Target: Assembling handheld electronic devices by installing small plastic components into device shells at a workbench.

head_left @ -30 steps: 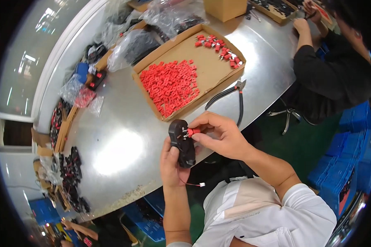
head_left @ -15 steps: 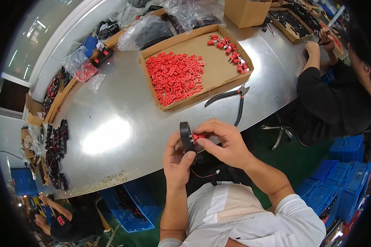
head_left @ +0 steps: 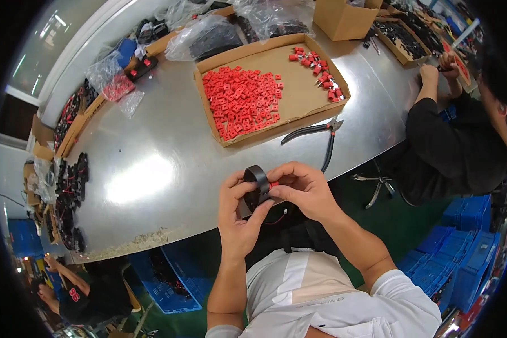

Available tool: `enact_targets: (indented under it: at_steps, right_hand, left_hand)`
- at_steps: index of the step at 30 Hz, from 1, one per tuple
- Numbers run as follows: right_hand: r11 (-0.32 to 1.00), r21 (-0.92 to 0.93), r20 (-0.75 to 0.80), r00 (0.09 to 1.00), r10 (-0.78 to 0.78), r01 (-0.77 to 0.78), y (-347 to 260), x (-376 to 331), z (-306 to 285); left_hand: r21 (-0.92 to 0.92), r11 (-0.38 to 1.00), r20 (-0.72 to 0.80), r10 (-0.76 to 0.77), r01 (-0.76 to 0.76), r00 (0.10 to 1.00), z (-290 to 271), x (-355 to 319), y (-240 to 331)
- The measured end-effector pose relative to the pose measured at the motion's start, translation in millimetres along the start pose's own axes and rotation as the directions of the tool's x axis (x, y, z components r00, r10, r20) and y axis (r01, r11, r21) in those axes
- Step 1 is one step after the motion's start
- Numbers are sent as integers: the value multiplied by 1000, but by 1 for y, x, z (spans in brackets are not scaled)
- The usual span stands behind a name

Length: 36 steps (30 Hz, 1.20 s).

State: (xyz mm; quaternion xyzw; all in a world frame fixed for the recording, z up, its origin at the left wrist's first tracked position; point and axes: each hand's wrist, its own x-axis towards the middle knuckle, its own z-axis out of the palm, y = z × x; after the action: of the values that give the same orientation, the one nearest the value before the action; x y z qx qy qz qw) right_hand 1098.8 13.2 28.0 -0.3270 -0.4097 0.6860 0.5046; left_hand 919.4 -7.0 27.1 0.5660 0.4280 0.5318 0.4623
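Observation:
My left hand (head_left: 236,211) is closed around a black curved plastic housing (head_left: 257,179), holding it tilted above the table's near edge. The fingers of my right hand (head_left: 301,191) pinch a small red part (head_left: 274,185) against the housing's right side; most of that part is hidden by the fingertips. A thin wire with a small white plug (head_left: 285,212) hangs below the housing. Beyond my hands, a cardboard tray (head_left: 301,116) holds a heap of red square pieces (head_left: 239,101) and several red parts with metal ends (head_left: 321,73).
Black-handled cutting pliers (head_left: 331,128) lie on the metal table (head_left: 191,169) by the tray. Black assemblies (head_left: 73,197) line the left edge. A cardboard box (head_left: 343,21) stands at the back. Co-workers sit at right and lower left; blue crates (head_left: 470,248) are stacked at right.
The black housing has turned in my left hand, so its curved band shows more. My right fingers have pressed closer to it, covering more of the red part.

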Motion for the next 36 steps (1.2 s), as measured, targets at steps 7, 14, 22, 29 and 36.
enact_targets:
  at_steps: [7,14,22,29,36]
  right_hand:
    - [988,155,0,1000,10,-9,33,10,19]
    - [934,253,55,967,247,-253,43,17,35]
    - [922,161,337,897,285,-353,87,-29,88]
    - [378,386,700,534,474,-841,63,-61,89]
    - [214,56,983,91,161,-975,81,-74,96]
  left_hand:
    - [-774,612,-20,-282,164,959,-18,11,4]
    - [-810,587,-124,-181,6,976,-21,10,-17]
    - [-757,557,-356,87,-342,930,-64,118,44]
    - [-776,366,-425,298,-514,855,-132,180,133]
    - [-798,339,-380,359,-498,853,-144,195,152]
